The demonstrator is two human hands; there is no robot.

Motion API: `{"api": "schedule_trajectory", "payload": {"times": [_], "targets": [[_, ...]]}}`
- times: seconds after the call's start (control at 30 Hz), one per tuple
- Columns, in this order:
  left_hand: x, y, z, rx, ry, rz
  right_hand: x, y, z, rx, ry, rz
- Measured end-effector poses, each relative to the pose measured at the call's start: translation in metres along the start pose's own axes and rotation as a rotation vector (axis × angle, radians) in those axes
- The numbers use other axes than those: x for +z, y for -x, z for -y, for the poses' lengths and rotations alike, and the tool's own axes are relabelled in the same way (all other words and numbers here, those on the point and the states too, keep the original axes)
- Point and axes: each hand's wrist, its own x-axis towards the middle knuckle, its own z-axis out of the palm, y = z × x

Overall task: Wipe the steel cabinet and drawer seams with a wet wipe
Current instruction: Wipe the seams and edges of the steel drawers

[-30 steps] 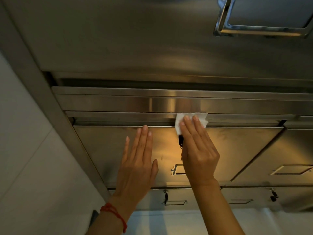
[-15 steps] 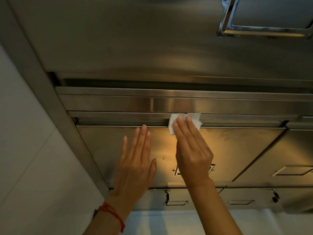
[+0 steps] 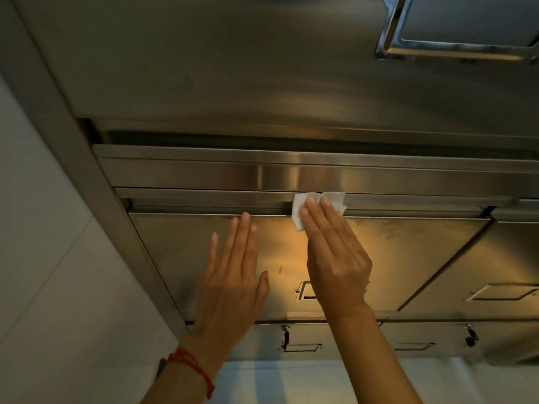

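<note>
Under the right hand's (image 3: 338,263) straight fingers (image 3: 313,217), a white wipe (image 3: 300,209) is pressed flat on the seam (image 3: 204,212) along the drawer's (image 3: 180,246) top edge; nothing is curled round it. Just beside it, the left hand (image 3: 233,284) rests open and flat on the drawer front, a red cord (image 3: 192,367) at its wrist. Above runs the steel cabinet (image 3: 233,68).

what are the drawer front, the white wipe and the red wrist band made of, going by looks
Drawer front: looks like brushed steel, with a dull sheen and blurred warm reflections.
White wipe: a thin, soft sheet, paper or nonwoven, creased under the right hand.
Red band: seems to be thread or cord, in thin strands.
</note>
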Motion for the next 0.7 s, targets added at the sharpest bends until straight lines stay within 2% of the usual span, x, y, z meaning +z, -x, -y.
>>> {"api": "schedule_trajectory", "payload": {"times": [0.3, 0.5, 0.7], "targets": [[0.0, -0.001, -0.004, -0.024, 0.005, 0.007, -0.013, 0.004, -0.023, 0.045, 0.055, -0.027], [0.0, -0.002, -0.007, -0.03, 0.005, 0.007, -0.009, 0.004, -0.013, 0.113, 0.052, -0.05], [-0.001, -0.002, -0.006, -0.029, 0.035, -0.009, 0.0, -0.001, 0.003, 0.057, 0.046, -0.047]]}}
